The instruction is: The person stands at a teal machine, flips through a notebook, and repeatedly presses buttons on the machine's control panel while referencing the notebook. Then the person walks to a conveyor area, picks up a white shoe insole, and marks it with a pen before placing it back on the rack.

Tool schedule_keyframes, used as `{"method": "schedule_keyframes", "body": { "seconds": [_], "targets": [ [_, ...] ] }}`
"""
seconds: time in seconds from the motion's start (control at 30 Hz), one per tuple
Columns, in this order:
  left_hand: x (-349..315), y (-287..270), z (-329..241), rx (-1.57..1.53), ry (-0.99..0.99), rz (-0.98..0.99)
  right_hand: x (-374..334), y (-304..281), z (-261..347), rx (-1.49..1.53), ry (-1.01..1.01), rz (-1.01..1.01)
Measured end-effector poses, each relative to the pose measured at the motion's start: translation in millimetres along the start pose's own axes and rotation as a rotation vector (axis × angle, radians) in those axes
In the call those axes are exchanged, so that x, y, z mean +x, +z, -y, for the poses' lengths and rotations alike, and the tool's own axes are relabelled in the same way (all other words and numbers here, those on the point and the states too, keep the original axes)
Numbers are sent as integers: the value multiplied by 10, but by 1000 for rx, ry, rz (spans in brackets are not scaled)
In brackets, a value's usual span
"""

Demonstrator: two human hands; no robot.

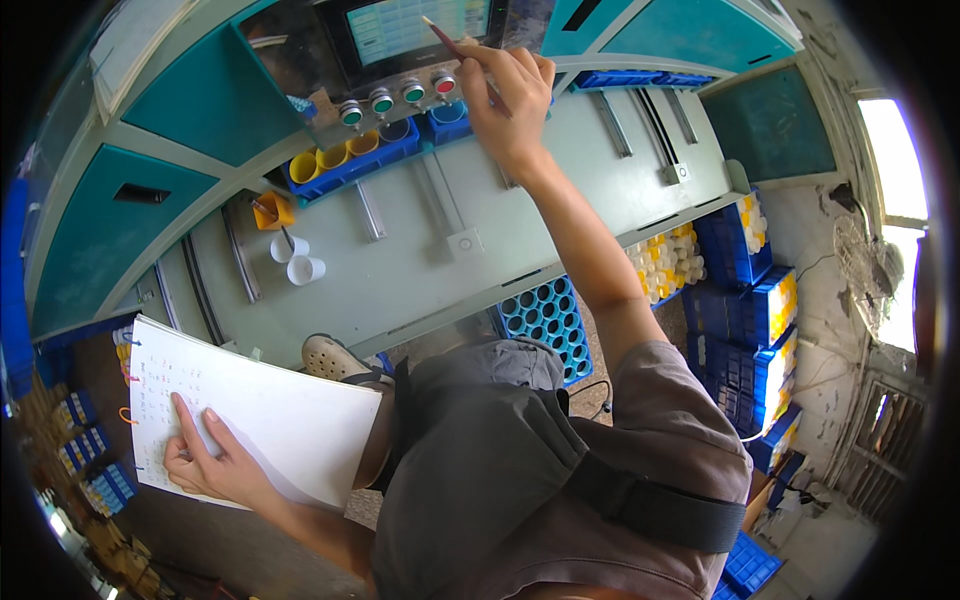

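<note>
My right hand (508,100) is raised to the machine's touchscreen (415,28), closed around a slim dark-red pen-like stick (445,42) with a pale tip. The tip lies over the screen; whether it touches I cannot tell. Below the screen sits a row of push buttons, several green (381,104) and one red (445,86). At lower left, my left hand (215,462) lies on an open ring-bound notebook (290,440). Its index finger points at small handwritten entries on the white page, the thumb apart and the other fingers curled. Nothing is held in it.
On the grey machine bed (400,270) stand two white cups (305,269), an orange container (272,211) and a blue tray (350,170) of yellow cups. A blue crate (545,320) of teal-rimmed tubes sits below. Stacked blue crates (725,340) line the right wall.
</note>
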State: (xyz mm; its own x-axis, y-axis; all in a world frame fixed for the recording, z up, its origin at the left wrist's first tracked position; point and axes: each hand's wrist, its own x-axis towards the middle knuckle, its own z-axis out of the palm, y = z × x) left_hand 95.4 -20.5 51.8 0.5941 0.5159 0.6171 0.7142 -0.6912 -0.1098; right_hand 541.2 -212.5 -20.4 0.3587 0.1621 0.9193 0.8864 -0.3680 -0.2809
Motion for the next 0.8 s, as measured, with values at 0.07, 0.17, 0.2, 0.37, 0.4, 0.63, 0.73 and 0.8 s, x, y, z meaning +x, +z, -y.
{"method": "schedule_keyframes", "body": {
  "seconds": [0.07, 0.17, 0.2, 0.37, 0.4, 0.63, 0.73, 0.8],
  "targets": [
    [-1, 1, 0, 1, -2, 0, -49, -12, -27, -15, 35, 39],
    [0, -1, 1, 14, 10, -2, -125, -37, -65, -14, 40, 52],
    [0, -3, 1, 16, 12, -1, -150, -45, -73, -9, 33, 47],
    [-6, -4, 12, 4, 7, 5, -255, -68, -69, -19, 72, 103],
    [-5, -4, 12, 5, 4, 10, -265, -78, -69, -20, 88, 114],
    [4, -23, -13, 16, 27, 2, -263, -114, -134, -62, 119, 69],
    [11, -5, 1, -41, 23, -24, -278, -132, -166, -77, 107, 76],
    [22, 33, 29, -54, 38, -17, -299, -182, -159, -85, 135, 114]
  ]
}}
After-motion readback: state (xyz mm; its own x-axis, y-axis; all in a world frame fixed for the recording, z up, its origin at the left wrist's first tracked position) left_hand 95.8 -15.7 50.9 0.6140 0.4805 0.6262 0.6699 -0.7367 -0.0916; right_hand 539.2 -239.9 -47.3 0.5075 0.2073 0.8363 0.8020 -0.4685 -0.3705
